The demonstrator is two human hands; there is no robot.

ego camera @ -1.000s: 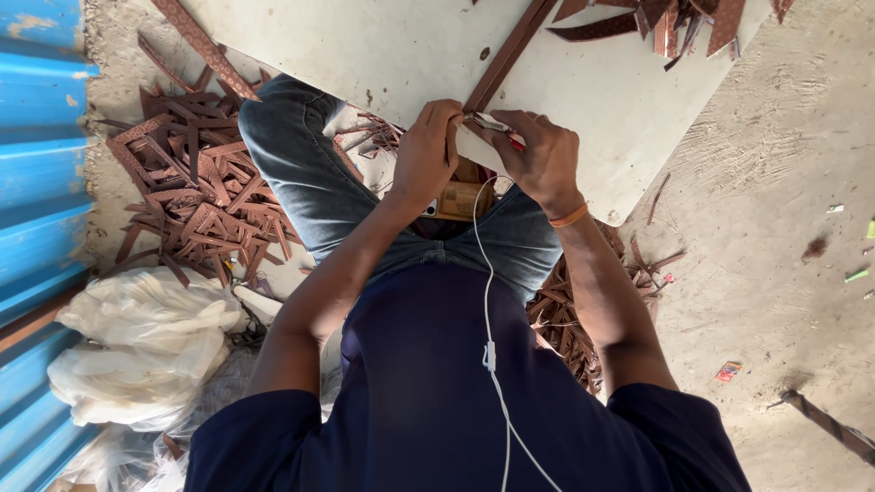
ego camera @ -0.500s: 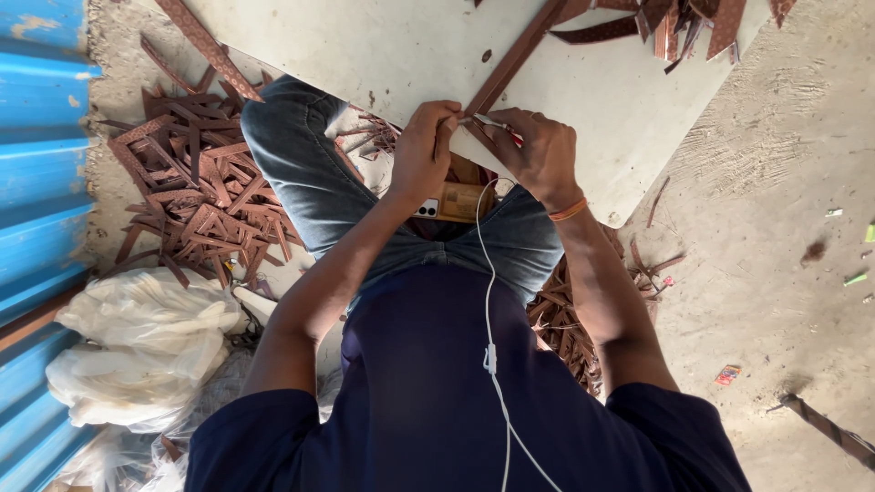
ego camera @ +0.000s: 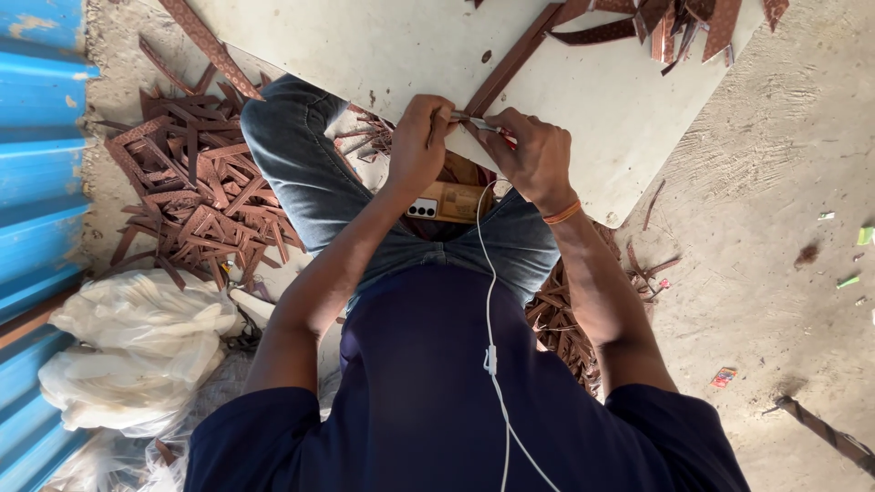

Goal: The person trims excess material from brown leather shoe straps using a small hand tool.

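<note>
A small blade (ego camera: pixel 481 124) was pinched in both hands (ego camera: pixel 419 137) beside the brown strip (ego camera: pixel 510 62); fingertips could be nicked by a slip.

White plastic bags (ego camera: pixel 137 351), blue sheeting (ego camera: pixel 36 173)

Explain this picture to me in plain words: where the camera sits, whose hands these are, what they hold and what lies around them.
The camera sits on the person's head and looks straight down, so you see their own dark blue shirt, arms and lap. The left hand and right hand meet at the edge of a white board and pinch a small thin piece between them; what it is, I cannot tell. A long brown strip lies on the board. A phone rests in the lap, with a white cable attached. A pile of brown strips and white plastic bags lie on the ground.
</note>
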